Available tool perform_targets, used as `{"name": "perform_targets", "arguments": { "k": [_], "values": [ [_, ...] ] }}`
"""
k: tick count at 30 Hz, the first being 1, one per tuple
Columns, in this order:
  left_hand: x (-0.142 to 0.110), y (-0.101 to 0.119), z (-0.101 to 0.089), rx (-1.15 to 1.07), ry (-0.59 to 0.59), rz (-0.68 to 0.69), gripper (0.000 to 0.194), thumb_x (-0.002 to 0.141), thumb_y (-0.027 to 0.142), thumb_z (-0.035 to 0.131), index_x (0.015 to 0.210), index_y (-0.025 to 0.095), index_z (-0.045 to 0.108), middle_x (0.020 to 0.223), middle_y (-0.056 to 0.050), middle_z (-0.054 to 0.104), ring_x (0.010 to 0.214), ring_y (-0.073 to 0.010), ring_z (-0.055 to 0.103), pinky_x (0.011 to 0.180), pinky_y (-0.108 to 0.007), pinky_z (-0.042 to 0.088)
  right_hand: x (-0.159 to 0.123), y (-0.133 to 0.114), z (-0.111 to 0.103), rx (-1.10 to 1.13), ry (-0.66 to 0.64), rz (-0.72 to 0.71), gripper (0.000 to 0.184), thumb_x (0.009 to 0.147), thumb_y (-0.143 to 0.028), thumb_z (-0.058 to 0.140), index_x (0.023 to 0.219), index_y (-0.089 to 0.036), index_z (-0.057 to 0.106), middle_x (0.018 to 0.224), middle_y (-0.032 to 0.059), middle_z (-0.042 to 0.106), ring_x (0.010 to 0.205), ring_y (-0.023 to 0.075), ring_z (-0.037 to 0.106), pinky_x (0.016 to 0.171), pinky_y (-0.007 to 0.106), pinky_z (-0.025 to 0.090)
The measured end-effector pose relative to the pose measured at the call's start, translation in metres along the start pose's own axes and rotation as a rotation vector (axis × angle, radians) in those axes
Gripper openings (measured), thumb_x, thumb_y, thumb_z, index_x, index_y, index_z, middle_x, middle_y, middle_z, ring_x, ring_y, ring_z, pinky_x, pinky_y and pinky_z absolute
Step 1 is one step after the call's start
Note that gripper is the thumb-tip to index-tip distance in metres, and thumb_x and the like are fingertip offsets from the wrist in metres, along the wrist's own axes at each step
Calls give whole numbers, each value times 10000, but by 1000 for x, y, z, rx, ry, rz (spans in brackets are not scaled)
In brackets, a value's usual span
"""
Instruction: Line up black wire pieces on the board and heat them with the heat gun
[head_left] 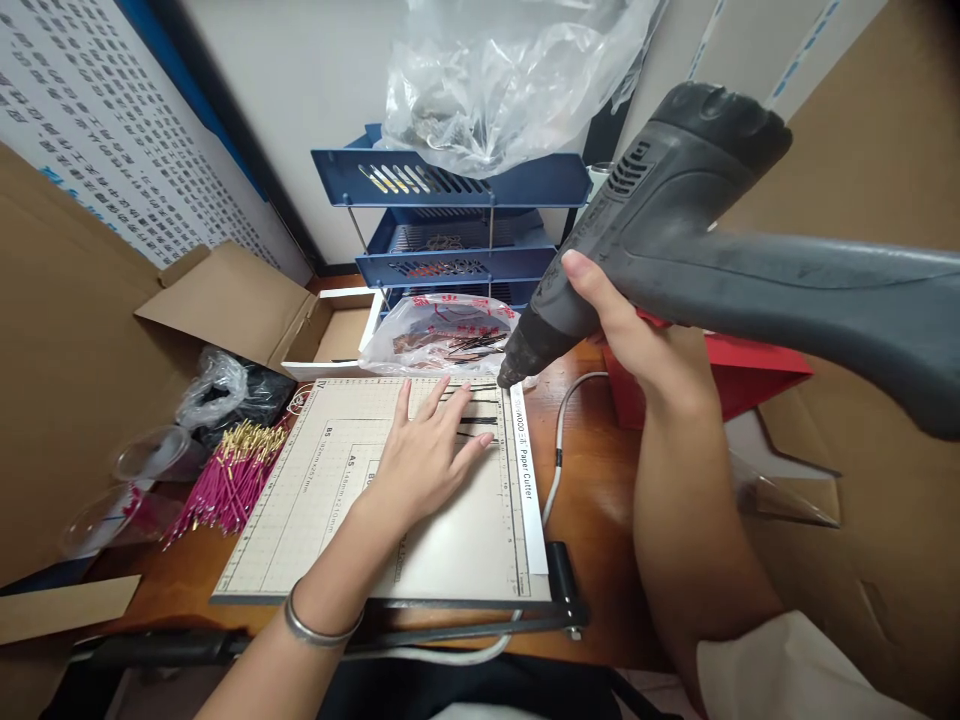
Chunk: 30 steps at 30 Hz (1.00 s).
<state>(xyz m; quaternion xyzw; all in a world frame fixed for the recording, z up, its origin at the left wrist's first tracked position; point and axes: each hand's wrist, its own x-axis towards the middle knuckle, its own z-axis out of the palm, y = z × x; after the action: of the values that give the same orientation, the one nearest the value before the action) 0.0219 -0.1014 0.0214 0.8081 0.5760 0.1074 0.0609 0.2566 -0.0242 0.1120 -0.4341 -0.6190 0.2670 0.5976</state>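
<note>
My right hand (622,325) grips a dark grey heat gun (675,180) by its barrel, thumb on top, other fingers mostly hidden beneath. The gun's nozzle (517,360) points down at the top right corner of a paper cutter (300,520) board. On that board my left hand (424,450) lies flat with fingers spread. Under and beside its fingertips, several thin black wires or tubes (486,421) lie crosswise, their ends toward the cutter's right edge. How far the nozzle is from them I cannot tell.
Magenta wires with gold ends (236,480) are bundled at left, near clear plastic cups (161,452). An opened cardboard box (225,305) and a plastic bag (442,330) stand behind the board, below blue trays (450,180). A grey cable (559,440) runs along the right.
</note>
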Motion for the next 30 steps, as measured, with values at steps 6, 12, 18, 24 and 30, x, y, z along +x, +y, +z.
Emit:
{"name": "perform_targets", "arguments": {
  "k": [6, 12, 18, 24, 30],
  "values": [
    [1, -6, -1, 6, -43, 0, 680, 1119, 626, 289, 1624, 199, 447, 1664, -85, 503, 1659, -292, 253, 1359, -665, -16, 2, 9, -3, 27, 10, -12, 450, 907, -588, 738, 1236, -280, 738, 1379, 3, 712, 1592, 336, 414, 1295, 537, 413],
    [16, -8, 3, 47, -43, -1, 737, 1108, 629, 340, 1688, 173, 341, 1754, -91, 322, 1670, -300, 214, 1364, -654, 2, 2, 11, -3, 30, 32, 0, 468, 913, -584, 726, 1276, -289, 712, 1444, 10, 665, 1638, 317, 335, 1319, 528, 370],
    [17, -12, 1, 31, -54, 34, 695, 1105, 651, 335, 1615, 205, 491, 1667, -50, 488, 1654, -298, 266, 1363, -650, -36, 3, 15, -8, 51, 40, -18, 500, 892, -604, 744, 1296, -313, 705, 1408, -7, 691, 1622, 332, 364, 1321, 567, 365],
    [13, -11, 0, 46, -94, 54, 786, 1089, 692, 323, 1674, 172, 389, 1724, -87, 382, 1652, -303, 272, 1374, -615, 2, 3, 11, -6, 58, 12, -7, 437, 889, -582, 757, 1216, -292, 740, 1343, 14, 739, 1524, 345, 508, 1273, 539, 454],
    [8, -7, -1, 44, -101, 3, 787, 1117, 632, 208, 1722, 129, 241, 1770, -100, 252, 1671, -265, 211, 1381, -586, 19, 4, 7, -5, 84, 0, 17, 428, 904, -583, 742, 1184, -260, 752, 1288, 31, 761, 1481, 351, 548, 1259, 514, 479]
  ]
}}
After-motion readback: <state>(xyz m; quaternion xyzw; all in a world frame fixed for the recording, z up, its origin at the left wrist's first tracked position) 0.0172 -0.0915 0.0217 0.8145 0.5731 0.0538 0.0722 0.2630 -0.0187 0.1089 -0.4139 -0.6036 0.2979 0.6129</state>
